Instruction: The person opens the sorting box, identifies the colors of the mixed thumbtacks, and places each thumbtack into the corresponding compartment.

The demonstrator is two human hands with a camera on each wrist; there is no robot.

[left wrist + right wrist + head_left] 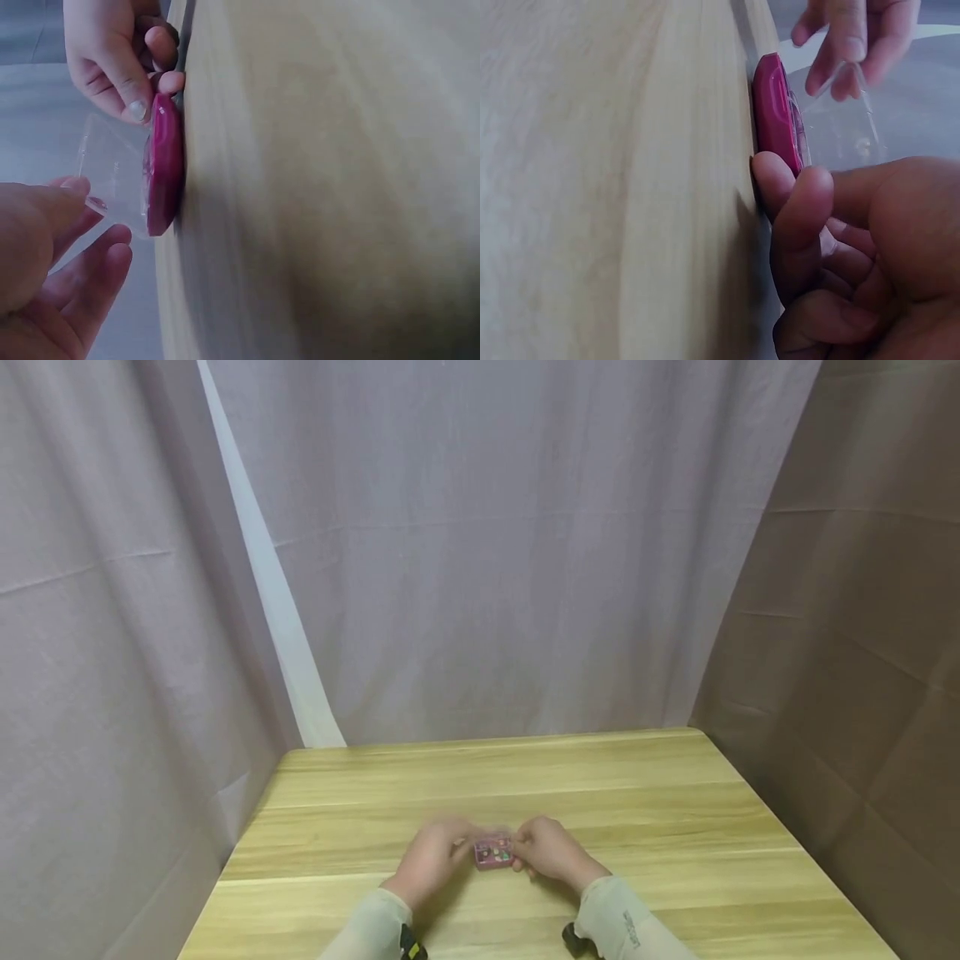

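A small pink case (492, 862) with little coloured pieces inside sits on the wooden table between both hands. Its clear lid (112, 169) is raised at an angle from the pink base (166, 169). My left hand (431, 857) pinches the lid's free edge between thumb and forefinger, the other fingers loosely bent. On the opposite side, my right hand (553, 852) grips the end of the base with thumb and forefinger, its remaining fingers curled below. The pieces inside are too small to make out.
The light wooden table (600, 777) has rounded far corners. Grey curtains (525, 568) hang close behind it and along both sides, with a pale strip (262, 568) showing through a gap at the left.
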